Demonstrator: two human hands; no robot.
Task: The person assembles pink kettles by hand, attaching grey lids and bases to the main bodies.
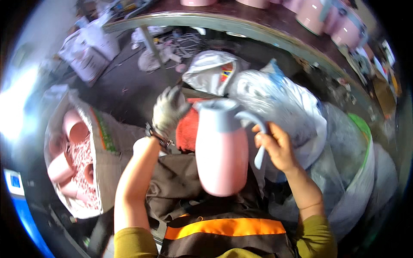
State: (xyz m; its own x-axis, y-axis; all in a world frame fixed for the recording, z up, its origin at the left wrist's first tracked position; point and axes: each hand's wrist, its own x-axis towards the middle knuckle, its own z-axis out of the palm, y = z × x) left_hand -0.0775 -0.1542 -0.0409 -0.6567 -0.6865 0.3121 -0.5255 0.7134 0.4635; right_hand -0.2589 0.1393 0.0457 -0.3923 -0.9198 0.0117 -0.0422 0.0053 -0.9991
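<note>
A pink jug point(223, 159) with a grey-blue collar and handle point(254, 124) is upright in front of my lap. My right hand point(275, 144) is bare and closed around the jug's handle. To the left of the jug's top is my left hand point(169, 111) in a pale work glove, thumb apart from the fingers; I see nothing plainly held in it. It is apart from the jug's body. Behind the jug lies a red cloth point(186, 133), partly covered by it. Motion blurs the left fingers.
At left, an open woven sack point(98, 172) holds pink cylindrical pieces point(76, 127) and pink shavings. Plastic bags point(258, 88) lie ahead and right. A table edge point(215, 19) crosses the far side, with more pink jugs point(348, 32) on top. White sacks point(88, 56) stand far left.
</note>
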